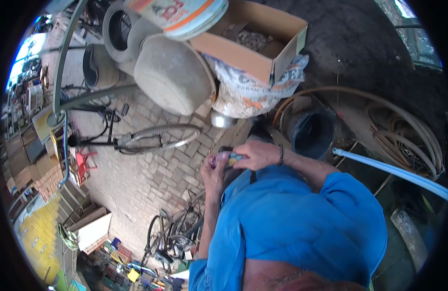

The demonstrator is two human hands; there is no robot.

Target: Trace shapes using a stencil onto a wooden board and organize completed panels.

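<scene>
Both of my hands meet in front of my waist, close to my blue shirt (306, 213). My right hand (259, 153), with a dark bracelet at its wrist, is closed around a small blue-and-yellow object (235, 158) whose kind I cannot make out. Just left of it, my left hand (213, 170) has its fingers pinched together. A small pinkish thing (223, 159) shows between the two hands, too small to name; whether it joins the blue-and-yellow object cannot be seen.
Ahead stand a large grey basin (173, 72), a cardboard box (253, 53) on a white sack (243, 97), and a white bucket (195, 22). A dark bucket (313, 136), coiled hose (403, 131) and blue-white pole (393, 169) lie right. A bicycle wheel (158, 137) is left.
</scene>
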